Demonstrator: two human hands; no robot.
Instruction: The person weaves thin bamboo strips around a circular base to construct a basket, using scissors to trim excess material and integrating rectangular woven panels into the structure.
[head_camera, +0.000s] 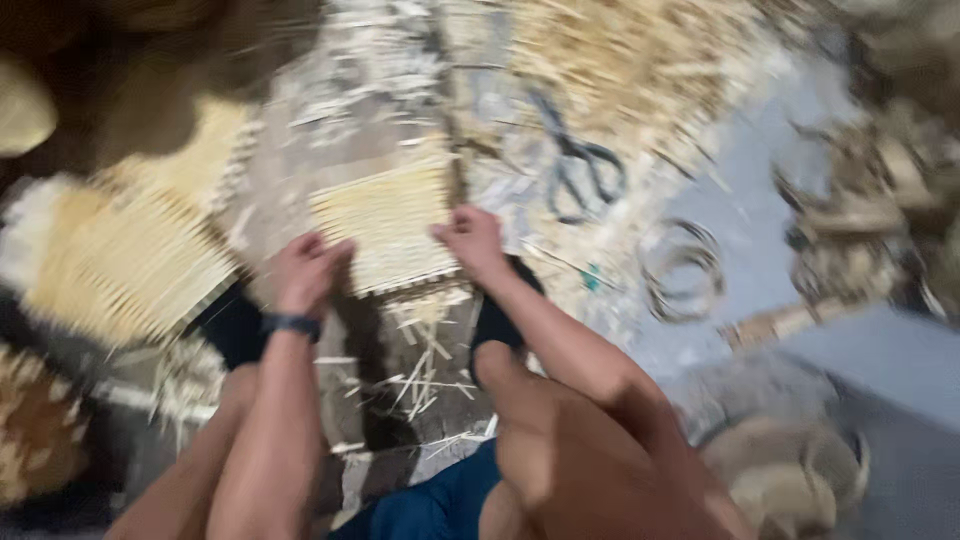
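Note:
A small woven mat of pale bamboo strips lies on the floor in front of me. My left hand, with a dark band on the wrist, grips the mat's lower left edge. My right hand pinches its right edge. The picture is blurred by motion, so the fingers are hard to make out. My bare knees fill the lower part of the view.
A larger woven panel lies at the left. Scissors rest beyond the mat, coils of thin strip to the right, loose bamboo slivers under my hands, a heap of strips at the back.

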